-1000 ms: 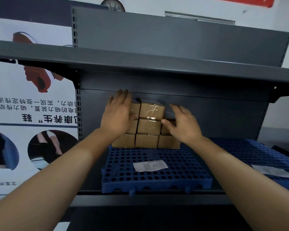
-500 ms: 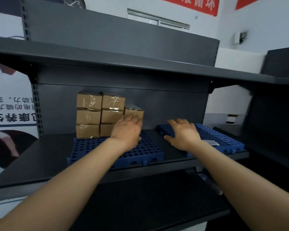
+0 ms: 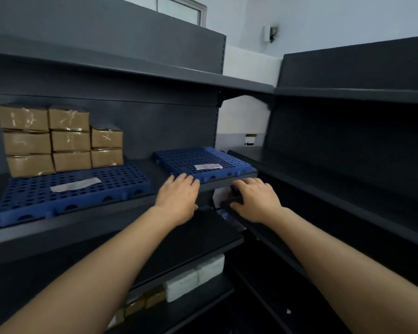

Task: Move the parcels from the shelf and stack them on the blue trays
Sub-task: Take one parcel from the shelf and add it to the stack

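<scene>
Left hand and right hand hover empty, fingers loosely spread; a careless reach may topple the parcels stacked far left.

Matt metal, dull cardboard, moulded plastic.
I see square brown cardboard parcels, dull-faced but crossed with glossy clear tape. The left blue perforated plastic tray and right blue perforated plastic tray look smooth with a faint sheen. The dark grey metal shelf looks matt and painted, the white paper label dull, and the white foam-like blocks grainy.
</scene>
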Demonstrator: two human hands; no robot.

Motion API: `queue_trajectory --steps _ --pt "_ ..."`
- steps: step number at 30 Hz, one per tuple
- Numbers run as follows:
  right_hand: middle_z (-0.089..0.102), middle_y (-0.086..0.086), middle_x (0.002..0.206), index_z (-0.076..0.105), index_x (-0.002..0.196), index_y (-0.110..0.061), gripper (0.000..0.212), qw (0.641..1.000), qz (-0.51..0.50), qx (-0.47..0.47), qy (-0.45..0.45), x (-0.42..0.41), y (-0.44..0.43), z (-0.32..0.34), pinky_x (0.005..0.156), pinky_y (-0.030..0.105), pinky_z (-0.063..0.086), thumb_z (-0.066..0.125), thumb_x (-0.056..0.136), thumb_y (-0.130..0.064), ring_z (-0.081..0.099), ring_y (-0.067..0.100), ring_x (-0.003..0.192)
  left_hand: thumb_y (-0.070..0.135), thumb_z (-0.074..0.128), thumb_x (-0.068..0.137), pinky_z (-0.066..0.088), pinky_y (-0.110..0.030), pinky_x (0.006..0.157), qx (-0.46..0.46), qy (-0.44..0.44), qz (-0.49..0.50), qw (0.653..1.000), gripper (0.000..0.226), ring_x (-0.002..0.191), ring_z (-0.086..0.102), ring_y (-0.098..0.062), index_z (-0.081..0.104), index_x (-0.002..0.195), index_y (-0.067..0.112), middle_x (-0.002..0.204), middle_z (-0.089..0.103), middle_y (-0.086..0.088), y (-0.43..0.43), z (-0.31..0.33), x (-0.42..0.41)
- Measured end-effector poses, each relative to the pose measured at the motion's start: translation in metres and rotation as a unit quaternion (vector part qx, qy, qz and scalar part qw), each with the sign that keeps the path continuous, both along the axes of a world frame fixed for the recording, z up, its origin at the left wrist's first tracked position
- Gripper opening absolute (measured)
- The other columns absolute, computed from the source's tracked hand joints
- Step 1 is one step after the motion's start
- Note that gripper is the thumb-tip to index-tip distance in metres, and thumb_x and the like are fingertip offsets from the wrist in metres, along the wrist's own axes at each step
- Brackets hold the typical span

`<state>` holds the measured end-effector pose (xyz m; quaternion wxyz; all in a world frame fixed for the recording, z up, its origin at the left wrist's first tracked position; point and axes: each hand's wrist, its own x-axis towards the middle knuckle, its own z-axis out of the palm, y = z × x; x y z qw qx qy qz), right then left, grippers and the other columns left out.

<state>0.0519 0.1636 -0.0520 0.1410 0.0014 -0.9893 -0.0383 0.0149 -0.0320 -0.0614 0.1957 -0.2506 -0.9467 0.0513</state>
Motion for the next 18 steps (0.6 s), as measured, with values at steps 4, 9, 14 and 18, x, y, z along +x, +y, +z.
queue_trajectory --steps 4,9,14,18 --pt "0.046 0.006 0.142 0.038 0.142 -0.021 0.064 0.999 -0.045 -0.01 -0.007 0.042 0.032 -0.012 0.102 0.042 0.037 0.057 0.088 -0.048 0.038 0.028 0.133 0.04 0.058 0.091 0.021 -0.041 0.116 -0.008 -0.004 -0.043 0.999 0.065 0.141 0.028 -0.025 0.033 0.144 0.012 0.15 0.038 -0.007 0.034 -0.008 0.023" --pt "0.042 0.006 0.146 0.032 0.147 -0.022 0.067 0.994 -0.109 -0.02 -0.021 0.087 0.058 -0.022 0.107 0.042 0.035 0.057 0.09 -0.047 0.035 0.028 0.136 0.04 0.056 0.092 0.022 -0.04 0.116 -0.012 -0.015 -0.11 0.994 0.066 0.142 0.027 -0.024 0.031 0.146 0.013 0.151 0.037 -0.006 0.073 -0.017 0.047" --pt "0.041 0.006 0.147 0.032 0.147 -0.022 0.066 0.982 -0.184 -0.033 -0.04 0.136 0.071 -0.035 0.108 0.042 0.034 0.056 0.091 -0.047 0.034 0.027 0.137 0.04 0.056 0.092 0.023 -0.04 0.116 -0.016 -0.027 -0.183 0.983 0.067 0.141 0.029 -0.023 0.03 0.147 0.013 0.148 0.039 -0.004 0.103 -0.031 0.069" --pt "0.043 0.006 0.145 0.032 0.147 -0.021 0.065 0.967 -0.249 -0.037 -0.051 0.18 0.078 -0.047 0.107 0.041 0.035 0.055 0.091 -0.046 0.035 0.027 0.136 0.039 0.056 0.093 0.02 -0.04 0.117 -0.022 -0.044 -0.237 0.97 0.068 0.144 0.024 -0.023 0.027 0.148 0.014 0.151 0.036 -0.004 0.122 -0.043 0.092"
